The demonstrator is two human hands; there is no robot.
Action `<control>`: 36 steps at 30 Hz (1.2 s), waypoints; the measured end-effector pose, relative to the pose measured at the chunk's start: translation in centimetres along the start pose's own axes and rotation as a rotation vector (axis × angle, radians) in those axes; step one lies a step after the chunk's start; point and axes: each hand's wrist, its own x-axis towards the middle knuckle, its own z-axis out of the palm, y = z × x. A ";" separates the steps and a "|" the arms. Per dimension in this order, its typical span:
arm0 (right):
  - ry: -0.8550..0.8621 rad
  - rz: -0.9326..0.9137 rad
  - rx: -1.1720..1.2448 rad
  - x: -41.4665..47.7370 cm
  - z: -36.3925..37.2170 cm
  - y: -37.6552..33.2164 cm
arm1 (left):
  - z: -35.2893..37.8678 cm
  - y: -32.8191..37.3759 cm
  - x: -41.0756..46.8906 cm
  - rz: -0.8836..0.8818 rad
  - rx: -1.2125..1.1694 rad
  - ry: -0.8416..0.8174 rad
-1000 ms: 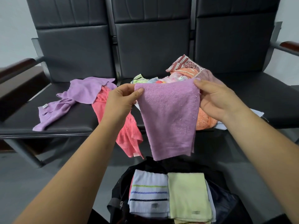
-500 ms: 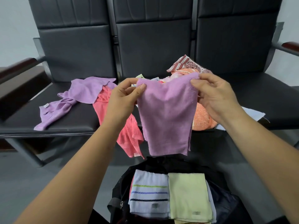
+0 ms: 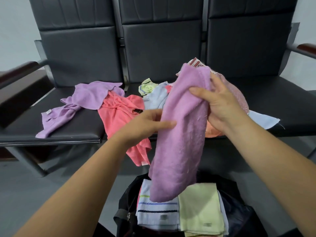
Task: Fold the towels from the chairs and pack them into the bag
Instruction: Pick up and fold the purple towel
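Note:
A purple towel hangs folded lengthwise in front of me, above the bag. My right hand grips its upper part, thumb across the front. My left hand touches its left edge about halfway down with fingers nearly straight. Below, the open black bag holds a folded white striped towel and a folded pale yellow towel. On the chair seats lie a lilac towel, a coral towel hanging over the seat edge, and a heap of mixed towels.
Three black chairs stand in a row with wooden armrests at both ends. An orange towel and a light blue cloth lie behind my right hand. The grey floor surrounds the bag.
The purple towel was held spread by its two top corners; now the corners are together in my right hand, and my left hand has dropped to the towel's left side.

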 end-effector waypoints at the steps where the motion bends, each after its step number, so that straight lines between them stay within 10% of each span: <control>1: 0.043 0.017 -0.004 0.2 -0.3 -0.1 | 0.1 -0.4 0.0 -0.009 -0.002 -0.049; 15: -0.179 0.458 0.024 0.3 -3.7 2.7 | -0.3 0.0 1.8 0.048 -0.818 0.259; 24: 0.040 0.142 -0.397 0.8 -3.8 1.6 | -3.6 -1.7 1.2 -0.059 -0.056 0.262; 31: 0.050 0.073 -0.466 0.9 -3.5 1.3 | -3.2 -1.6 1.5 0.060 -0.024 0.554; 36: -0.112 0.090 -0.562 0.6 -3.6 0.8 | -4.0 -1.9 1.4 0.150 0.264 0.446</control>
